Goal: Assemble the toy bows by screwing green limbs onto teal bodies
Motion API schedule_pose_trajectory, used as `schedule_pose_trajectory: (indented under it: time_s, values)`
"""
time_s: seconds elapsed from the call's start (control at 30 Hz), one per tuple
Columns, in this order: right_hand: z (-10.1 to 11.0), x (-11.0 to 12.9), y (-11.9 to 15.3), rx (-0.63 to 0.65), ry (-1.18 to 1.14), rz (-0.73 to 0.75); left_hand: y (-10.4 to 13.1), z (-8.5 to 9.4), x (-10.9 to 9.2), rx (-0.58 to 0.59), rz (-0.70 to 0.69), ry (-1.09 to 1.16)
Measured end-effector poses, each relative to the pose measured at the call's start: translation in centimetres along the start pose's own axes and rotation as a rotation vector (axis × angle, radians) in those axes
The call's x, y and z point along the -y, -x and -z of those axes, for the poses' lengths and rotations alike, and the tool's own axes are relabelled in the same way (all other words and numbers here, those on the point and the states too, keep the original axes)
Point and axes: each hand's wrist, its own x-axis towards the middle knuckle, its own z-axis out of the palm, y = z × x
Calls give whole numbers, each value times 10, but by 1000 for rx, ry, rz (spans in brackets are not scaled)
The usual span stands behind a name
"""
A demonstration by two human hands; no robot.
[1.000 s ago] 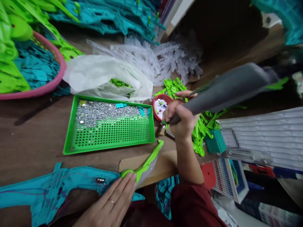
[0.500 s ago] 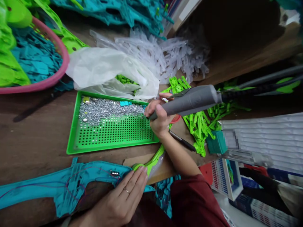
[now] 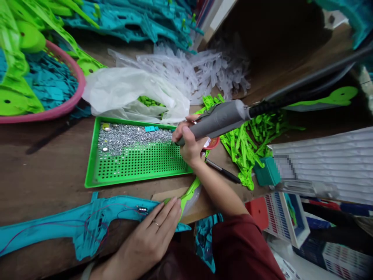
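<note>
My left hand [image 3: 154, 231] lies with fingers stretched flat over the end of a long teal plastic shell [image 3: 122, 202], where a lime-green part [image 3: 189, 194] joins it. Thin red and blue wires and a small silver cylinder [image 3: 142, 210] sit in the shell. My right hand [image 3: 189, 144] is wrapped round a grey electric screwdriver [image 3: 218, 118], its cable running off to the right. The driver's front end points down-left over a green perforated tray [image 3: 140, 167]. Many small silver screws [image 3: 122, 138] lie heaped in the tray's far half. The driver's bit is hard to make out.
A pink basket [image 3: 78, 77] of teal pieces stands at the left. Behind the tray are a white plastic bag [image 3: 125, 87] and clear plastic parts [image 3: 175, 66]. Right of it lie a black-handled tool [image 3: 224, 173], lime-green parts [image 3: 241, 151] and a teal box [image 3: 266, 171].
The view has shifted slightly. My right hand and the screwdriver sit a little further left over the tray. My left hand stays on the shell.
</note>
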Motion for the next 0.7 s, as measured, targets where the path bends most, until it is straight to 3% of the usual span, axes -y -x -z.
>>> schedule_pose_trajectory:
  time_s: [0.17,0.3,0.4,0.47,0.53,0.7]
  values:
    - [-5,7,-4,19,-1,11,-1,-1,0,-27,14,28]
    - [7,61,15,-54,10,105,-1,1,-1,-11,23,42]
    - [26,108,51,-40,86,158,-1,2,-1,10,9,54]
    - [38,124,76,-41,132,156,-2,2,0,10,-8,72]
    - [48,125,97,-63,156,150,-2,2,1,11,-22,78]
    - [65,94,123,-69,134,96,-5,3,3,-3,-34,67]
